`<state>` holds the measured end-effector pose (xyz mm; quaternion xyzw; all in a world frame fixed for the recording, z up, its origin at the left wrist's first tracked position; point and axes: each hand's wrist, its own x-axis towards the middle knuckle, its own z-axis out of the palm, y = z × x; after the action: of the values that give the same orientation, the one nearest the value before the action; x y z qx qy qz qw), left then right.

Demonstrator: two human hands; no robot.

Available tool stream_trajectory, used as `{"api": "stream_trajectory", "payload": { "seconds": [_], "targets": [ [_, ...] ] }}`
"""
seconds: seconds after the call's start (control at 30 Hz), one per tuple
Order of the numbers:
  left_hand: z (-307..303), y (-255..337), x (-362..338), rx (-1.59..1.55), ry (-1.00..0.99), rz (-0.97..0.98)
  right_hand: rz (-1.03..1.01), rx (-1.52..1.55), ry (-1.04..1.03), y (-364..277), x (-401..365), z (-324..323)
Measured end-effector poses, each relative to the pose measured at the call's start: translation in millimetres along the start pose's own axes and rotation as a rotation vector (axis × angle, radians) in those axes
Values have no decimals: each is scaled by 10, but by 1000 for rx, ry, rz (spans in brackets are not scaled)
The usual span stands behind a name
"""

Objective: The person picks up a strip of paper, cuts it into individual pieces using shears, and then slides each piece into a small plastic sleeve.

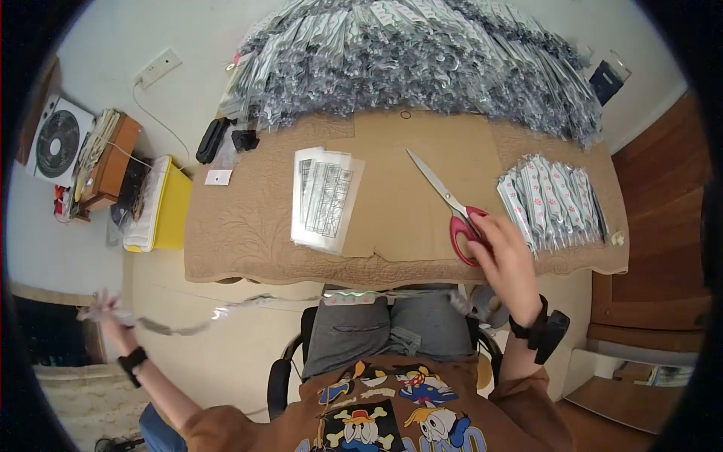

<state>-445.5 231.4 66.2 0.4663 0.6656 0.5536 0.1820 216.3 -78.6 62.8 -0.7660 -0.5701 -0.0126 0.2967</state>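
My left hand [108, 307] reaches far out to the left, smeared by motion, with one end of a long strip of clear plastic packets at its fingers. The strip [350, 298] hangs stretched above my lap, its other end near a grey roll [489, 307] below the table edge. My right hand [506, 252] is closed around the red handles of a pair of scissors [440, 184]. The scissors lie on a cardboard sheet [392, 203], blades pointing away and to the left. Right of that hand lies a bundle of packets with red prints [550, 200].
A large heap of packets [422, 68] fills the table's back. Printed clear sleeves [324, 200] lie left on the cardboard. A black case [213, 141] sits at the back left. Beside the table stand a yellow bin [175, 207] and a fan [59, 143]; a wooden door [655, 226] is right.
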Motion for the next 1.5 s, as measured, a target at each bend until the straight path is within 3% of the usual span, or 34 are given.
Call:
{"api": "stream_trajectory", "payload": {
  "seconds": [0.03, 0.07, 0.1, 0.13, 0.17, 0.2, 0.27, 0.3, 0.37, 0.43, 0.5, 0.63, 0.77, 0.87, 1.03, 1.13, 1.2, 1.27, 1.3, 1.37, 1.5],
  "targets": [
    [623, 261, -389, -291, -231, 95, -1, 1, 1, -32, 16, 19],
    [869, 618, -1013, -456, -651, -53, 51, -37, -30, -67, 37, 33],
    [1157, 727, -1416, -426, -682, -88, 100, -77, -58, -97, 63, 43],
    [1390, 751, -1765, -601, -837, -59, 150, -113, -91, -128, 72, 55],
    [1644, 861, -2208, -676, -587, -195, 141, -111, -89, -129, 68, 68],
    [1767, 1007, -2517, -744, -708, -218, 253, 153, -108, -104, 48, 85],
    [2085, 1398, -3020, -780, -529, -366, 463, 684, -159, -89, 4, 129],
    [2167, 1513, -3187, -881, -556, -332, 452, 686, -163, -180, -59, 173],
    [2277, 1656, -3416, -981, -571, -300, 440, 1325, -266, -482, -326, 292],
    [2385, 1763, -3571, -1086, -519, -301, 234, 1494, -435, -723, -543, 412],
    [2435, 1785, -3634, -1137, -494, -298, 198, 1547, -562, -791, -803, 637],
    [2491, 1652, -3725, -1059, -462, -79, 388, 1578, -773, -947, -994, 727],
    [2521, 1510, -3887, -910, -396, 86, 415, 1510, -844, -998, -890, 724],
    [2486, 1441, -4008, -794, -507, 268, 411, 1540, -741, -1046, -797, 728],
    [2424, 1505, -4009, -570, -540, 353, 424, 1329, -628, -1063, -781, 739],
    [2521, 1567, -3868, -940, -584, -132, 625, 1169, -637, -1030, -644, 459],
    [2498, 1613, -3791, -990, -641, -197, 416, 792, -352, -831, -543, 393],
    [2450, 1668, -3724, -1084, -769, -322, 459, 513, -111, -716, -307, 219],
    [2421, 1683, -3709, -1091, -766, -321, 453, 510, -109, -576, -238, 184],
    [2334, 1690, -3720, -1075, -1009, -511, 179, -47, 22, -322, -143, 152],
    [2219, 1742, -3843, -1005, -1286, -691, 92, -217, 27, -357, -34, 33]
  ]
}}
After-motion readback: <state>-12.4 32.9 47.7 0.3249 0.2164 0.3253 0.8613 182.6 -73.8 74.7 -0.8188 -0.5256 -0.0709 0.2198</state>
